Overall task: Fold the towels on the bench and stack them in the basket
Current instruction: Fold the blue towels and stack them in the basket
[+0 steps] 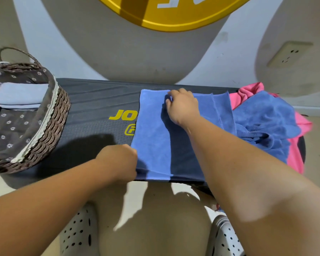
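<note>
a blue towel (153, 137) lies flat on the black bench (92, 111), near its middle. the left hand (118, 161) is curled shut on the towel's near left corner, at the bench's front edge. the right hand (183, 108) rests on the towel's far edge, fingers bent and pinching the cloth. at the bench's right end sits a pile of blue and pink towels (266, 122). at the bench's left end stands a basket (50, 126), with a folded pale towel (20, 96) inside it.
</note>
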